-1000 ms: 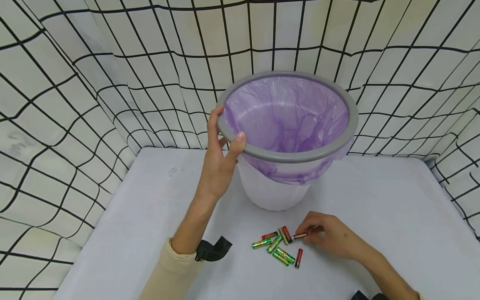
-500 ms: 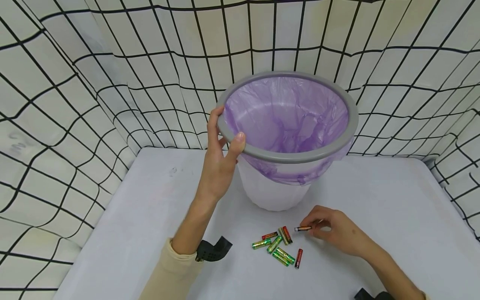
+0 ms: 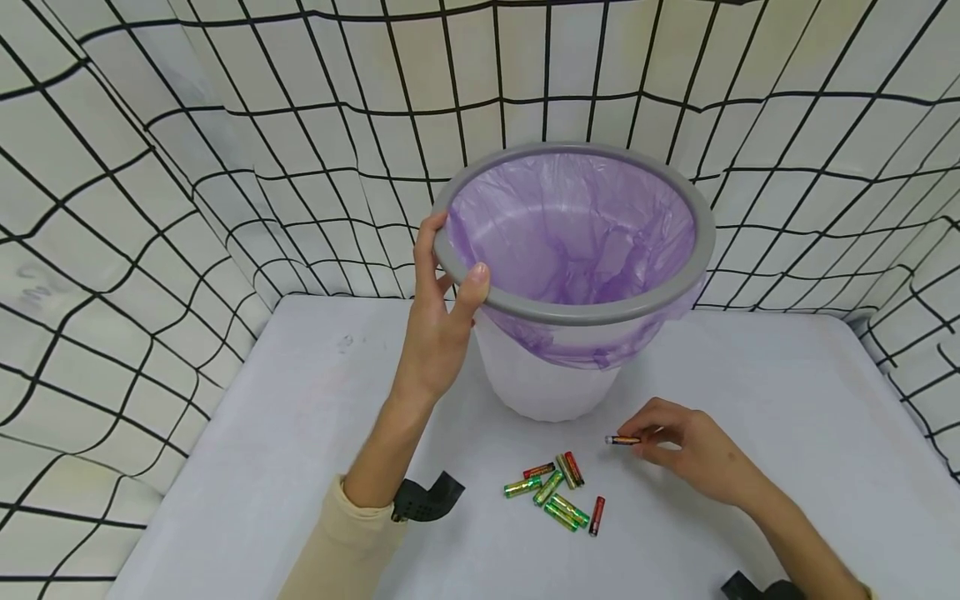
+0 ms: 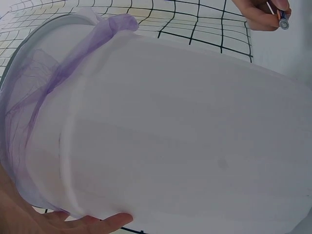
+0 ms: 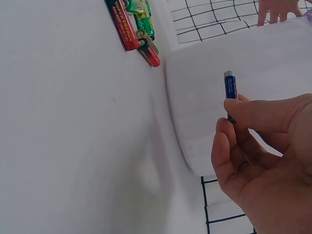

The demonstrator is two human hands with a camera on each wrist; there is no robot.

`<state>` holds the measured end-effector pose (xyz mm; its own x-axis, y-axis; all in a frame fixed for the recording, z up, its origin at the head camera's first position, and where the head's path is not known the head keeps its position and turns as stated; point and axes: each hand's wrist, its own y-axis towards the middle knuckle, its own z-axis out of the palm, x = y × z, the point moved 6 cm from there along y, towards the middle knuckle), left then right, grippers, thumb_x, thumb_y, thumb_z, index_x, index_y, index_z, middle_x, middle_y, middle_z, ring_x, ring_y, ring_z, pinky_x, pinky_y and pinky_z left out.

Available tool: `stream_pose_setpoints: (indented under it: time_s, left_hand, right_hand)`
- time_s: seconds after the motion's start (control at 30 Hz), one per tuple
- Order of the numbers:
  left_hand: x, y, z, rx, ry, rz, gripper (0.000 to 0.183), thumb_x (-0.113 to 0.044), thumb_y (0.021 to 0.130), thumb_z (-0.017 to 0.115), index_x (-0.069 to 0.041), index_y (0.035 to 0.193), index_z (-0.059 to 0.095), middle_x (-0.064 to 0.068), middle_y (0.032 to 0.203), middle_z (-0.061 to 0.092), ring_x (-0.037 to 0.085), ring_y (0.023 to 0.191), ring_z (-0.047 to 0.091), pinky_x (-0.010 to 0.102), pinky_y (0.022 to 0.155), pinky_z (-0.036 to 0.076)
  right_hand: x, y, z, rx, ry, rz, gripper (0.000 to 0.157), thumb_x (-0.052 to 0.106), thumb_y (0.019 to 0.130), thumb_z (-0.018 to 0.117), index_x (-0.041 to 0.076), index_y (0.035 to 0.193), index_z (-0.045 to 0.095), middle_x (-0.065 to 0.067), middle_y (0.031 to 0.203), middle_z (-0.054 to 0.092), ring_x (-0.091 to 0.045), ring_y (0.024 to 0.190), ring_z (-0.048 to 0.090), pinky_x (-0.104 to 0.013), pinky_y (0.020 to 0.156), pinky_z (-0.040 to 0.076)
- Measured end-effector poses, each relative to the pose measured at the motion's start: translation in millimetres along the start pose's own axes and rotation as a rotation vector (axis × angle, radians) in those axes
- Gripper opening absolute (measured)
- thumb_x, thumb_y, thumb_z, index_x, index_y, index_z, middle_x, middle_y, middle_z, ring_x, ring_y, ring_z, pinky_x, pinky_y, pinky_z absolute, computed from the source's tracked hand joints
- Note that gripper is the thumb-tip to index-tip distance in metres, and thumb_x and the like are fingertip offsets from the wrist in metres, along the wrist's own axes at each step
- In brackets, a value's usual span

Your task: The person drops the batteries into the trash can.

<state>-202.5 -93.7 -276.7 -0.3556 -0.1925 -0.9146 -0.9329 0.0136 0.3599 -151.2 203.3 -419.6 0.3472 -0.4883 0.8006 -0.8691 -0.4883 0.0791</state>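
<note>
At the fingertips of the right hand point(image 3: 693, 450), a slim battery point(image 3: 621, 440) is pinched between thumb and fingers. Seen from the head, the slim battery lies roughly level, with one end inside the grip and the free end projecting to the left of the hand. The right wrist view shows its wrapper as dark blue.

To the near left of this hand, well apart from it, loose batteries point(image 3: 548, 489) with green, red and gold casings rest on the white tabletop point(image 3: 780, 408). One red battery point(image 3: 597, 516) lies at the right edge of the group.

Behind the group stands a white bin point(image 3: 551, 390) fitted with a purple liner point(image 3: 577, 221). The left hand point(image 3: 438, 337) grips the gray rim point(image 3: 585, 315) at its left side. Black grid lines cross the backdrop point(image 3: 300, 79).
</note>
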Motion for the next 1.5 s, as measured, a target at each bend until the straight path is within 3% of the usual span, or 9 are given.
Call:
stream_pose_setpoints:
  time_s: [0.73,1.17,1.5]
  left_hand:
    - [-0.7,1.4,0.9,-0.001,-0.011,0.017,0.079,-0.066,0.091,0.053,-0.045,0.159,0.02,0.0,0.155,0.039,0.028,0.125,0.057,0.045,0.073,0.054]
    - [-0.2,0.8,0.5,-0.009,-0.008,0.018,0.08,-0.067,0.09,0.053,-0.044,0.16,0.02,0.0,0.154,0.039,0.026,0.124,0.058,0.045,0.072,0.054]
    - [0.0,1.0,0.6,-0.011,-0.009,0.022,0.079,-0.064,0.091,0.052,-0.043,0.16,0.02,0.0,0.154,0.039,0.026,0.123,0.058,0.044,0.071,0.054]
  right_hand:
    - [-6.6,-7.4,-35.5,-0.187,-0.057,0.003,0.025,0.004,0.092,0.076,0.02,0.111,0.076,0.002,0.103,0.071,-0.005,0.091,0.065,-0.014,0.086,0.056]
    - [-5.0,-13.3,-57.2,-0.396,0.009,0.0,0.03,-0.006,0.088,0.076,0.007,0.115,0.075,0.008,0.104,0.072,0.0,0.093,0.068,-0.011,0.088,0.054]
    - [-10.2,-17.6,-73.0,-0.455,-0.017,0.045,0.03,-0.004,0.088,0.077,0.005,0.117,0.075,0.015,0.104,0.071,0.005,0.092,0.069,-0.008,0.084,0.054]
